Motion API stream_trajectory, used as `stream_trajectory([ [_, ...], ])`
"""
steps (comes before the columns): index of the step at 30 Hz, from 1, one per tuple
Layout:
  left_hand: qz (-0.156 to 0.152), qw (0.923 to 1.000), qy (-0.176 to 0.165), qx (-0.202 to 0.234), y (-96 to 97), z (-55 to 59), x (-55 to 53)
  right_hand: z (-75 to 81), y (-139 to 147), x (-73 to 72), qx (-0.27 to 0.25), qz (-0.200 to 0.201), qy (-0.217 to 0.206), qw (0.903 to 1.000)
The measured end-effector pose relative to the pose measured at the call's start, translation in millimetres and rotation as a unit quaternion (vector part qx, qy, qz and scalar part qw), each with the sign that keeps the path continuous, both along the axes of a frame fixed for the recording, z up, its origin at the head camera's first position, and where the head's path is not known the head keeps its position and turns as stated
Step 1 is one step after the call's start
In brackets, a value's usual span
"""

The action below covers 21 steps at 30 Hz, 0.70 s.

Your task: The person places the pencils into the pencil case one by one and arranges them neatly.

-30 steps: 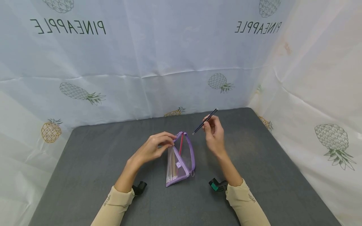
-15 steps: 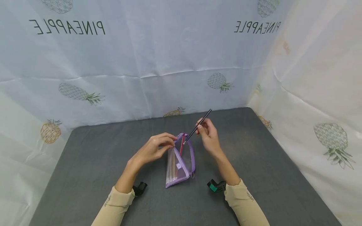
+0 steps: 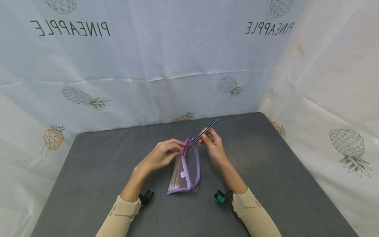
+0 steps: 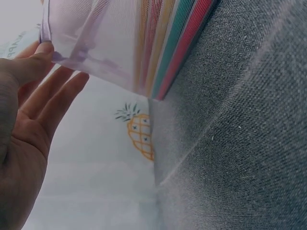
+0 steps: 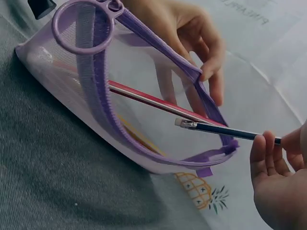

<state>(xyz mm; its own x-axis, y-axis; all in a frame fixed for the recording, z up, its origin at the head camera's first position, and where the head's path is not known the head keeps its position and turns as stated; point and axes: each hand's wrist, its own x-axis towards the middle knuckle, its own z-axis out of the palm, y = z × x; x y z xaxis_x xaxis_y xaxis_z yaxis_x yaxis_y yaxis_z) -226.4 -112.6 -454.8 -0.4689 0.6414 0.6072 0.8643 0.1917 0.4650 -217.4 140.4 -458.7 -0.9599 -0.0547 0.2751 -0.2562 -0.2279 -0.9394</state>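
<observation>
My left hand [image 3: 164, 153] pinches the rim of a see-through mesh pencil case [image 3: 187, 174] with purple edging, its zipped mouth spread wide. My right hand [image 3: 214, 146] holds a dark blue striped pencil [image 5: 225, 131] between thumb and fingers. The pencil slants down, its white eraser [image 5: 179, 122] within the case's mouth in the right wrist view. Beside it a red pencil [image 5: 144, 97] leans inside the case against the far rim. Through the mesh in the left wrist view show several more pencils, among them a green one [image 4: 173, 43].
A dark grey table [image 3: 118, 184] lies under the case. White cloth [image 3: 165, 49] printed with pineapples hangs behind and to the right. Black wrist devices sit at both wrists, the right one [image 3: 223, 196] with a green patch. A purple ring pull [image 5: 55, 28] hangs from the zip.
My right hand has moved left and slightly down, bringing the dark pencil's eraser end into the case's mouth. The case's lower end has swung a little left; my left hand stays on the rim.
</observation>
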Motion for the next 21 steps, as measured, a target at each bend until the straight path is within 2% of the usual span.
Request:
stream_trajectory([
  [4, 0.002, 1.0, -0.004, 0.0, -1.3, 1.2, 0.2, 4.3, -1, 1.8, 0.076, -0.012, 0.034, 0.9964],
  [7, 0.005, 1.0, -0.007, 0.001, -1.9, 2.7, 0.8, 12.3, 3, 4.2, 0.134, -0.048, 0.075, 0.987],
  [11, 0.0, 1.0, 0.004, 0.003, -1.8, 5.3, 1.7, 24.5, 14, 7.5, 0.151, -0.096, 0.103, 0.9785],
  [13, -0.005, 0.9997, 0.018, 0.016, -2.5, 7.2, 2.2, 31.7, 21, 9.0, 0.129, -0.099, 0.115, 0.98],
  [16, -0.002, 0.9985, 0.041, 0.036, -5.0, 9.9, 2.4, 44.4, 35, 11.4, 0.053, -0.093, 0.142, 0.984],
  [19, 0.007, 0.9994, 0.025, 0.022, -7.8, 7.9, 1.8, 56.6, 48, 14.6, -0.038, -0.085, 0.161, 0.9825],
  [21, 0.012, 0.9999, 0.002, -0.003, -8.7, 4.7, 1.2, 61.2, 55, 16.0, -0.078, -0.084, 0.163, 0.9799],
])
